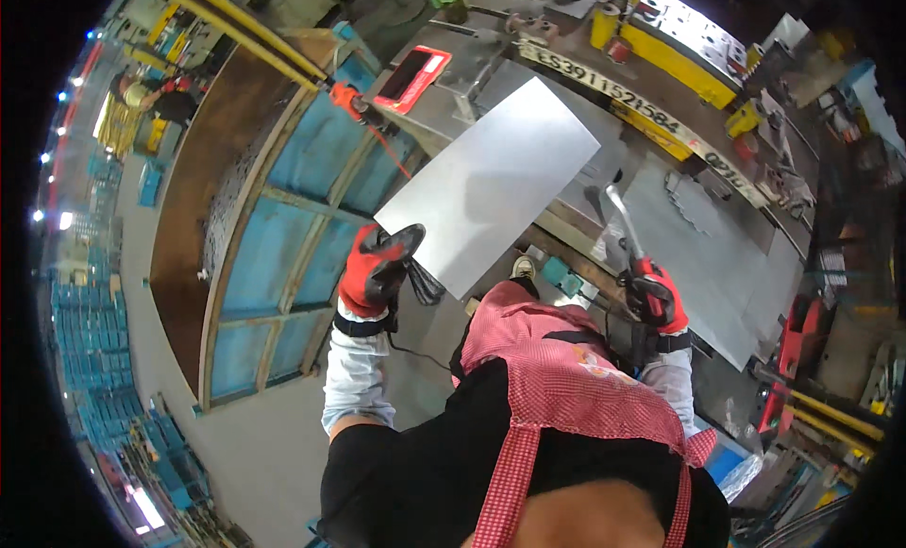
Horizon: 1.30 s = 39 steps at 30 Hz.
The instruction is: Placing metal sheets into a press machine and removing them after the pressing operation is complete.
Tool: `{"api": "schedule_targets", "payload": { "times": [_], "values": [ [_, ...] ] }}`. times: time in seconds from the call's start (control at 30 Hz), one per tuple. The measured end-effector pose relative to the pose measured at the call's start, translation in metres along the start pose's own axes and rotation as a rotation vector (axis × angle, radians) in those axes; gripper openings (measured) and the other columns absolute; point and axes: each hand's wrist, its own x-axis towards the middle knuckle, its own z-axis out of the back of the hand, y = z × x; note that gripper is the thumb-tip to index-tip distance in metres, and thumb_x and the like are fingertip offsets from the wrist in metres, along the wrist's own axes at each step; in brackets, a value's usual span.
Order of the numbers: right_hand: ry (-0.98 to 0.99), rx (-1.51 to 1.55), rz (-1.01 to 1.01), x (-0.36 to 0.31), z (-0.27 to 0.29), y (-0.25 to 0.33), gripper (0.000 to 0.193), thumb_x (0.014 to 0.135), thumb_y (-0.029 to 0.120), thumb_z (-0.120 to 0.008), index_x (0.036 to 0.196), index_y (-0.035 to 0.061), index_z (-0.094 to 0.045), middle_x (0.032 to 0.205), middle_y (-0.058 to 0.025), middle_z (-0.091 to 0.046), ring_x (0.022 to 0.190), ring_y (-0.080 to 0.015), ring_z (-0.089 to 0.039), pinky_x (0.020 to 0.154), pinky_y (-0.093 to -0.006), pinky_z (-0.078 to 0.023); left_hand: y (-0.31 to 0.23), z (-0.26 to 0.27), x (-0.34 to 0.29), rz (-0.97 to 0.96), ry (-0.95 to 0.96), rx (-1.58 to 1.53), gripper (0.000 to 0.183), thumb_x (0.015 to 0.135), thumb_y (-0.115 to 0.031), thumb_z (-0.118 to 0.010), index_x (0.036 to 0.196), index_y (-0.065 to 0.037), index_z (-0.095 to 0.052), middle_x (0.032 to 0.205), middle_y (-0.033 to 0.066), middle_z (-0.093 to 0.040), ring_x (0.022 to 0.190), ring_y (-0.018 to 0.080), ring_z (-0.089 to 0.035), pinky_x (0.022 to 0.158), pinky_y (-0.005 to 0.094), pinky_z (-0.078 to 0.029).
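1. Head view: left hand [377, 269], gloved, fingers closed on one edge of one pale metal sheet [491, 185].
2. Right hand [654, 298], gloved, fingers curled round one metal-shanked tool [624, 214].
3. The pale metal sheet seems held above one worktop [429, 114], near one red-framed panel [412, 79].

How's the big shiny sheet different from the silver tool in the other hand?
Shape: the sheet is flat and four-sided, while the tool is thin with a curved end.
Size: the sheet looks much bigger than the tool.
Hold: the left hand grips the sheet by its edge; the right hand wraps around the tool's lower part.
Both look silvery.
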Motion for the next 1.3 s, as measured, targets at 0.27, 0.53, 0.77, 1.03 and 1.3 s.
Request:
{"api": "schedule_targets", "payload": {
  "times": [0.27, 0.53, 0.77, 1.03, 1.3],
  "values": [
    [-0.237, -0.103, 0.266, -0.03, 0.028, 0.028, 0.04, 0.078, 0.014, -0.053, 0.115, 0.0026, -0.045, 0.08, -0.004, -0.057, 0.055, -0.0087, -0.048, 0.049, -0.0218, -0.04, -0.01, -0.057, 0.083, 0.031, 0.149, -0.255, 0.029, 0.081, -0.018, -0.051, 0.098, 0.003, -0.062, 0.093, 0.0132, -0.062, 0.078, 0.0217, -0.058, 0.07, 0.031, -0.043],
    [-0.436, -0.024, 0.357, -0.049, 0.041, 0.014, 0.051, 0.08, 0.018, -0.053, 0.128, 0.0099, -0.036, 0.078, -0.0048, -0.058, 0.053, -0.0077, -0.048, 0.047, -0.0225, -0.041, -0.005, -0.213, 0.211, -0.278, 0.041, -0.264, 0.037, 0.073, -0.009, -0.053, 0.11, -0.005, -0.057, 0.077, 0.0073, -0.062, 0.077, 0.0243, -0.058, 0.079, 0.0352, -0.037],
    [-0.541, -0.074, 0.349, -0.055, 0.03, 0.013, 0.051, 0.081, 0.02, -0.051, 0.129, 0.0101, -0.035, 0.08, -0.0074, -0.058, 0.053, -0.0093, -0.048, 0.046, -0.0231, -0.041, 0.006, -0.243, 0.261, 0.181, 0.475, -1.625, 0.029, 0.08, -0.009, -0.049, 0.106, 0.002, -0.057, 0.084, 0.0101, -0.064, 0.079, 0.0188, -0.061, 0.07, 0.0285, -0.044],
    [-0.527, -0.188, 0.321, -0.041, 0.03, 0.009, 0.047, 0.081, 0.015, -0.051, 0.126, 0.0098, -0.038, 0.075, -0.0018, -0.056, 0.052, -0.0076, -0.047, 0.045, -0.0215, -0.039, 0.001, -0.273, 0.269, 0.533, 0.201, -1.478, 0.02, 0.088, -0.016, -0.046, 0.085, -0.001, -0.058, 0.065, 0.0097, -0.062, 0.052, 0.0172, -0.06, 0.049, 0.0276, -0.049],
    [-0.533, -0.089, 0.361, -0.041, 0.01, 0.013, 0.047, 0.081, 0.014, -0.05, 0.126, 0.006, -0.038, 0.075, -0.0031, -0.056, 0.052, -0.0088, -0.049, 0.045, -0.0218, -0.04, -0.031, -0.305, 0.292, 0.765, 0.37, -1.803, 0.035, 0.089, -0.028, -0.045, 0.1, 0.005, -0.042, 0.086, 0.027, -0.059, 0.067, 0.0336, -0.063, 0.058, 0.0395, -0.055]
  ]
}}
